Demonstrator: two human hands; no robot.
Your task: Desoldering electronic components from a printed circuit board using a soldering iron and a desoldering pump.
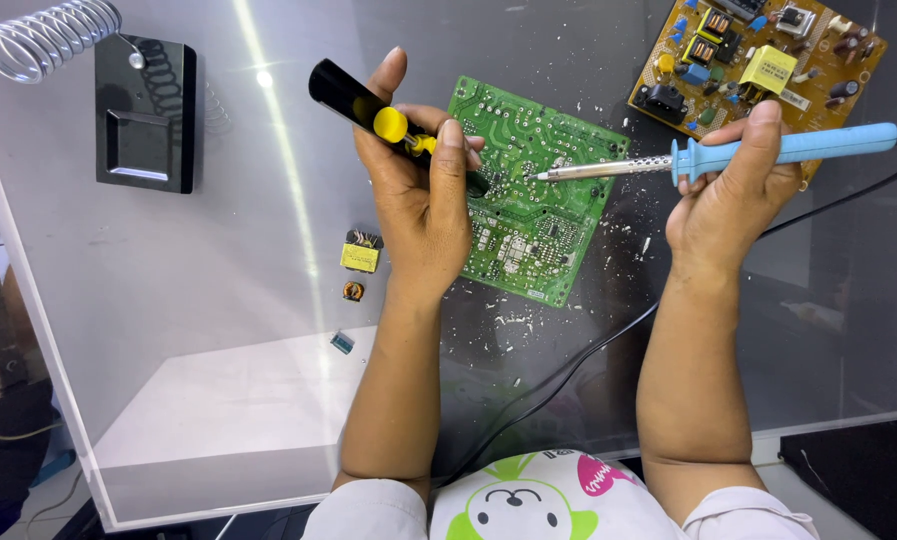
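Head camera, looking straight down on a clear sheet [198, 330] that covers the work surface. The person's left hand [423, 200] is closed around a black and yellow desoldering pump [368, 108], thumb up along its barrel. The pump's tip is hidden behind the fingers, so whether it touches anything cannot be told. Under that hand lies a green circuit board [533, 205], solder side up, tilted on the sheet; its left edge is covered by the hand.

The right hand [733, 195] holds the blue handle of a soldering iron [768, 152] in a firm pinch, forefinger over the top. The iron's metal tip points left and meets the board near its middle. Its black cord [568, 370] runs off the handle at the right edge, loops back beneath the forearm and disappears behind the person's printed shirt at the bottom.

At top right a brown circuit board [758, 65], component side up, is cut off by the frame and partly hidden by the right hand. At top left sits a black iron stand [146, 115] with a coiled wire holder [43, 38]. Small loose components [360, 252] lie just left of the left wrist, too small to identify. Pale flecks dot the sheet around the green board.
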